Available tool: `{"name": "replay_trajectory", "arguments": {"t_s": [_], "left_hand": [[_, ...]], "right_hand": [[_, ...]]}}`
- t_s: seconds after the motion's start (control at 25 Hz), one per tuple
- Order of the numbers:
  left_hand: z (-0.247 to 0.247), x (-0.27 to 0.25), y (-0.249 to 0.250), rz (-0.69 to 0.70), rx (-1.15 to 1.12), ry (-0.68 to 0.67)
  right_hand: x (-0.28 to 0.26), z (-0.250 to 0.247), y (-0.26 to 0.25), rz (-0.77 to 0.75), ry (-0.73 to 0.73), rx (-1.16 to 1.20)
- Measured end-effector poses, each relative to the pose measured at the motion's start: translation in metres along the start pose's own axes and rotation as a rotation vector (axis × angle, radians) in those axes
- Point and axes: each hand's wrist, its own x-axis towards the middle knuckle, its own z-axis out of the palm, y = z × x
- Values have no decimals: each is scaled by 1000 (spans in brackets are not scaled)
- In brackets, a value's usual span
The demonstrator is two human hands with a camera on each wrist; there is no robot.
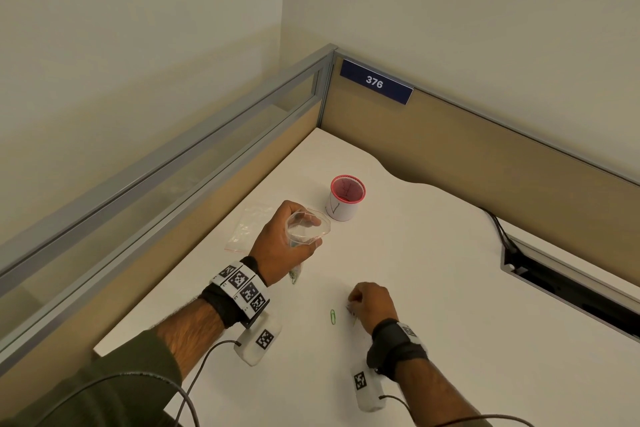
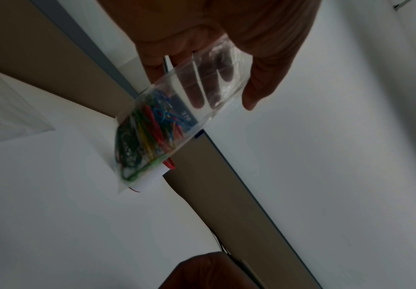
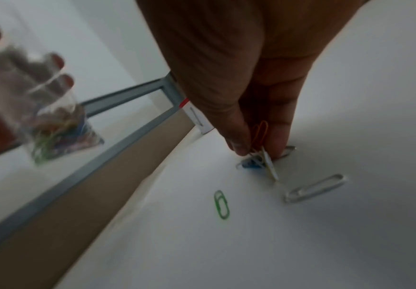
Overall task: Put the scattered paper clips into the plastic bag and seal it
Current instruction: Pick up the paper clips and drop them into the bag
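Left hand (image 1: pixel 280 246) grips open plastic bag (image 2: pixel 177 125) above desk (image 1: pixel 433 270); right hand (image 1: pixel 374 302) pinches paper clips (image 3: pixel 261 140), green clip (image 1: pixel 333 317) just beside.

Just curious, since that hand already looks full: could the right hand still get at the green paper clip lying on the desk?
Probably yes. The green paper clip lies alone on the bare desk just beside the right hand, nothing between them. That hand already pinches a few clips, so adding one may be fiddly.
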Motion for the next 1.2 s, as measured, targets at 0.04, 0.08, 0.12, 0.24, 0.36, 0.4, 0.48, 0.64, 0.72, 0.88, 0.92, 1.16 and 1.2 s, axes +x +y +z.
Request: {"name": "replay_trajectory", "arguments": {"t_s": [0.04, 0.08, 0.12, 0.24, 0.36, 0.4, 0.48, 0.64, 0.72, 0.88, 0.92, 1.16, 1.2], "left_hand": [[0, 0, 0, -4, -4, -2], [1, 0, -1, -7, -9, -3], [1, 0, -1, -10, -12, -5], [4, 1, -5, -16, -17, -12], [8, 0, -6, -22, -6, -19], [9, 0, -6, -16, -5, -18], [11, 1, -5, 1, 8, -20], [12, 1, -1, 1, 34, -34], [11, 1, 0, 0, 45, -31], [12, 0, 2, -3, 56, -26], [12, 0, 2, -5, 46, -27], [11, -2, -1, 1, -35, -37], [9, -3, -2, 2, -49, -33]], "right_hand": [[-1, -5, 1, 22, 15, 74], [-4, -12, 0, 35, 35, 165], [-8, -21, -4, 37, 59, 267], [-22, -57, -31, -12, 145, 585], [-37, -102, -74, -160, 233, 788], [-42, -115, -88, -217, 259, 811], [-49, -135, -115, -314, 305, 804], [-48, -140, -146, -422, 365, 687], [-47, -134, -153, -447, 382, 568], [-53, -124, -157, -538, 305, 292], [-55, -124, -157, -558, 304, 258], [-47, -134, -121, -550, 440, 384], [-39, -129, -105, -501, 434, 359]]}}
